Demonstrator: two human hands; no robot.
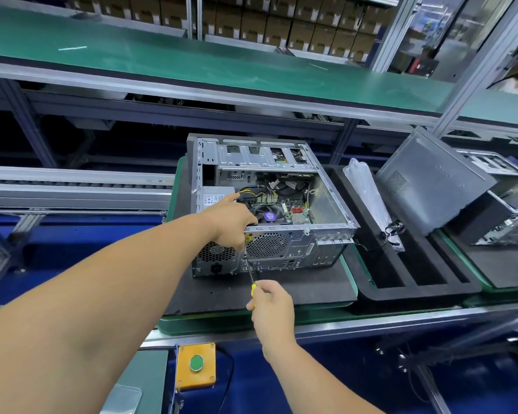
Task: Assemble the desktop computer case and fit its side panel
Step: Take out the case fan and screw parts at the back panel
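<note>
Computer case (269, 204) lies on its side on a dark mat (311, 288), open face up, rear ports toward you. Shell is bare stamped steel, grey and matte, with perforated round fan grilles at the rear. Inside it: green board, black fan (269, 217) with a purple centre, yellow-and-black cable bundle, boxy silver power supply (214, 198) with a white label.

Your left hand (231, 222) sits over the case's near top rim, index finger extended toward the power supply, remaining fingers curled down over the rear edge (cannot tell whether they pinch anything).

Your right hand (271, 306), in front of the case, grips a yellow-handled screwdriver (249, 274); its thin dark shaft angles up to the rear face, tip just below your left hand.

Right of the case: black foam tray (401, 282) with long slots, a clear plastic bag (368, 198) lying across it, then a grey side panel (431, 180) with a small mesh vent, tilted against a second chassis (503, 210).

Below the case, at the bench edge: orange box, green round button (196, 363).
</note>
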